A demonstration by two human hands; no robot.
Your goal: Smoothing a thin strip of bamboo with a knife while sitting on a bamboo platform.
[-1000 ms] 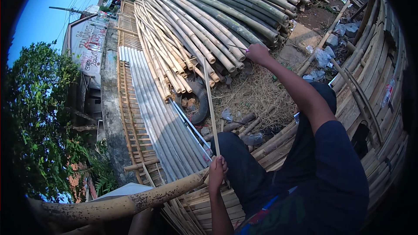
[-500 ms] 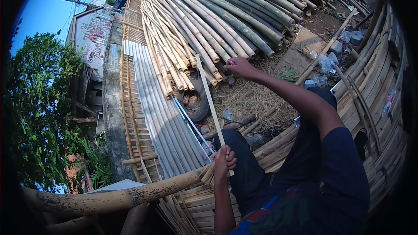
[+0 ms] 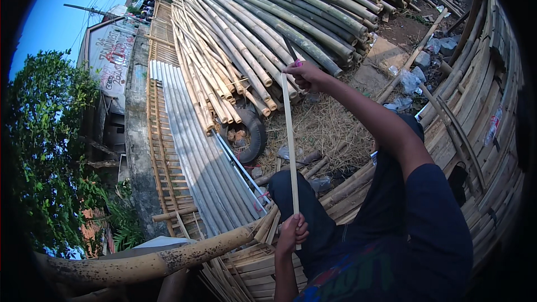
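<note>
A long, pale bamboo strip (image 3: 290, 140) stands nearly upright in front of me. Its lower end is gripped by my left hand (image 3: 292, 232), closed around it beside my knee. At the strip's top end, my right hand (image 3: 305, 75) is closed on a knife with a pink handle and a dark blade (image 3: 290, 49) pointing up and away. The knuckles are against or very near the strip's tip; whether the fingers also pinch the strip is hidden.
A big pile of bamboo poles (image 3: 268, 17) lies ahead. Left are corrugated sheets (image 3: 190, 145) and a bamboo lattice (image 3: 159, 151). A tyre (image 3: 254, 140) sits before the poles. One thick bamboo pole (image 3: 162, 263) crosses at lower left; split bamboo (image 3: 481, 112) is stacked to my right.
The strip has swung from leaning left to nearly upright, its top now meeting my right hand. The knife blade now shows pointing away. My left hand has dropped slightly.
</note>
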